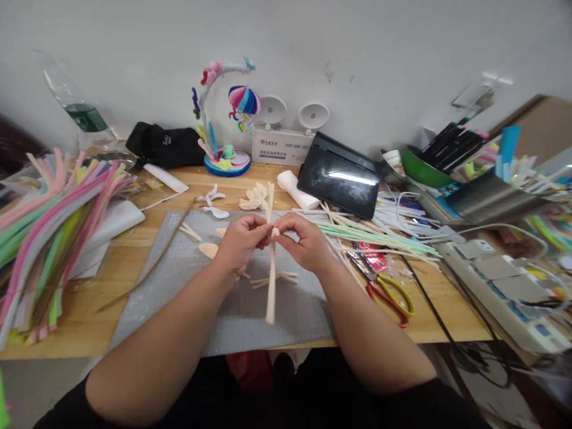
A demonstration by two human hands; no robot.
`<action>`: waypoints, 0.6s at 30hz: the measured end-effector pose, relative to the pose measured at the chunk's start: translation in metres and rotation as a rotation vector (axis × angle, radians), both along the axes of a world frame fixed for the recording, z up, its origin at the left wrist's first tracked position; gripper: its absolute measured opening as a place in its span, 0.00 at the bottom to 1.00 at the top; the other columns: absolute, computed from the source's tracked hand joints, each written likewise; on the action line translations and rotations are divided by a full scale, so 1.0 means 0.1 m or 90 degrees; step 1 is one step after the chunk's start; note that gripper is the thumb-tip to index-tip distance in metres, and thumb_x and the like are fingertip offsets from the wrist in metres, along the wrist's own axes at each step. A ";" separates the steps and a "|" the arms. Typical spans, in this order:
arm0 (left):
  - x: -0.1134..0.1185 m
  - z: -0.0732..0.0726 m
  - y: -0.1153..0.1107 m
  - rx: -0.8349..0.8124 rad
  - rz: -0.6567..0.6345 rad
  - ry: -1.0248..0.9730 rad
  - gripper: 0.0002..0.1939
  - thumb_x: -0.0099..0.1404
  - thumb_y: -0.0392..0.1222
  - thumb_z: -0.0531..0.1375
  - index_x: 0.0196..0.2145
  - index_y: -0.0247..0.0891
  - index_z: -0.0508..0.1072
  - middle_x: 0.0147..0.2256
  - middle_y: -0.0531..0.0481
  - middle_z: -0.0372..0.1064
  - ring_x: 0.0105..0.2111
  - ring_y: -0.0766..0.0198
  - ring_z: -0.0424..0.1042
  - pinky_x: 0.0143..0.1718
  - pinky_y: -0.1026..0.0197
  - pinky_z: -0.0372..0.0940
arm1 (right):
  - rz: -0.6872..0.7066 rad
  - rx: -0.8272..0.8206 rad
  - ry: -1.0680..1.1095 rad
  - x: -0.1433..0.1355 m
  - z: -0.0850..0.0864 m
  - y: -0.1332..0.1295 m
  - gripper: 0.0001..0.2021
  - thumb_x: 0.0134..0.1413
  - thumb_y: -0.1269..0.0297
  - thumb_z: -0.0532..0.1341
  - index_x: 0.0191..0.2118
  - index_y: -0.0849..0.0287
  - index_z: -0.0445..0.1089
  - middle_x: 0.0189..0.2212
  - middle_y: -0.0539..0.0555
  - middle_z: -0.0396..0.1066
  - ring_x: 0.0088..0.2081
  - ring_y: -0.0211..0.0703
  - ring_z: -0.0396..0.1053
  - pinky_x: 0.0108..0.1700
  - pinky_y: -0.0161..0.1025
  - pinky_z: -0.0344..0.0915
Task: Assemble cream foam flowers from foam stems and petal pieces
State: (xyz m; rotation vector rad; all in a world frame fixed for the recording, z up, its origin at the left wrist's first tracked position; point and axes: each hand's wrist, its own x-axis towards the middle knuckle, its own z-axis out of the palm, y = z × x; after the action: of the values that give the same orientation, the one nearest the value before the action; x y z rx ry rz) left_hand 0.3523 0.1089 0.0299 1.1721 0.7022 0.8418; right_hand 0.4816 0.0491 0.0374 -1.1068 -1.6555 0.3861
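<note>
Upright over the middle of the mat, a bundle of cream pipe cleaners is pinched near its middle by both hands. My left hand grips it from the left, fingers pressed together. My right hand closes from the right, thumb and fingertips on a small pale wrapped part of the bundle. Beneath lie crossed short cream pipe cleaners. A cream petal-shaped loop rests by my left wrist, and more cream loops are behind the hands. White curled pieces lie at the mat's back edge.
Under the work is a grey cutting mat. Pliers with red and yellow handles lie right, below green and cream pipe cleaners. Coloured pipe cleaners fill the left. Behind stand a black tablet and a decorated arch; a power strip lies right.
</note>
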 end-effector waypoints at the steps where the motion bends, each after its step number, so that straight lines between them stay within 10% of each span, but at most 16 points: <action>1: 0.00 0.00 0.00 -0.009 0.000 0.003 0.08 0.48 0.39 0.61 0.22 0.33 0.66 0.14 0.58 0.60 0.15 0.75 0.57 0.18 0.70 0.52 | -0.002 0.016 -0.031 0.01 0.00 0.01 0.03 0.50 0.67 0.56 0.28 0.58 0.61 0.27 0.51 0.65 0.32 0.35 0.63 0.36 0.36 0.62; 18: -0.01 0.04 0.02 -0.171 -0.114 -0.024 0.08 0.49 0.38 0.60 0.24 0.35 0.62 0.18 0.55 0.64 0.16 0.70 0.66 0.19 0.68 0.59 | -0.039 -0.098 -0.325 0.12 -0.02 0.02 0.04 0.50 0.71 0.52 0.30 0.59 0.64 0.28 0.52 0.68 0.31 0.38 0.64 0.35 0.34 0.57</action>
State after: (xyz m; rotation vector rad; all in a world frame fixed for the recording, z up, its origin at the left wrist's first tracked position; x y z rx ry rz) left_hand 0.3509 0.1109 0.0336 0.9588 0.6476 0.5977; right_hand 0.4936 0.0514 0.0356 -1.4537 -2.0529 0.2003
